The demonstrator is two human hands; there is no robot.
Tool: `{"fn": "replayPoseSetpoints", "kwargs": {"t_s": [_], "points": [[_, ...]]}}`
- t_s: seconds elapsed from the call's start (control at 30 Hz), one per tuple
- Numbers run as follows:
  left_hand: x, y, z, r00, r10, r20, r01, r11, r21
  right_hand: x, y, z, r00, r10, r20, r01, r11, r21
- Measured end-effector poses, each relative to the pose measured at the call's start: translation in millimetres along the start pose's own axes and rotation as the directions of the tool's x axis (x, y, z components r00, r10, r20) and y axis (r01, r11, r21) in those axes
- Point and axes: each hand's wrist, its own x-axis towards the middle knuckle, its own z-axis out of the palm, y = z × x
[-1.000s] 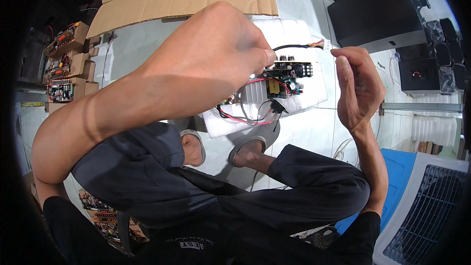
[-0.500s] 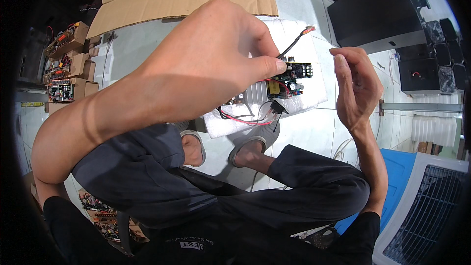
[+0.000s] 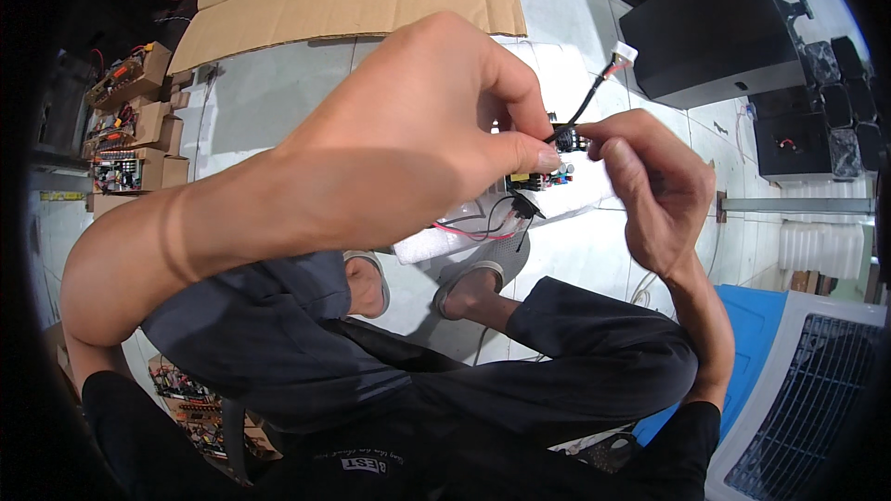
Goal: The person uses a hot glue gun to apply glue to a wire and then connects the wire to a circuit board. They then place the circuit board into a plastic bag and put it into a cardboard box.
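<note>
Black cable, pinched by the left hand over the circuit board, could snag there if tugged sideways, and I cannot tell whether the right hand, fingers narrowed, holds anything.

Blk tee w/ short sleeves, wht print on tee's front; dk loose trousers below tee; grey slip-ons.

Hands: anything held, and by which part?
Left hand pinches the black cable itself, back from its white connector. Right hand is close by; can't tell whether it holds anything.
</note>
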Motion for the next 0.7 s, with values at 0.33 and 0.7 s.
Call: {"fn": "replayPoseSetpoints", "kwargs": {"t_s": [0.33, 0.7], "points": [[3.6, 8.4, 5.2, 0.995, -0.088, 0.044, 0.086, 0.995, 0.049, 6.3, -16.8, 14.6, 0.994, 0.104, -0.023, -0.098, 0.978, 0.186], [6.2, 7.4, 9.7, 0.987, -0.161, 0.007, 0.161, 0.987, -0.015, 11.2, -18.8, 19.7, 0.943, 0.332, 0.002, -0.312, 0.883, 0.352]]}}
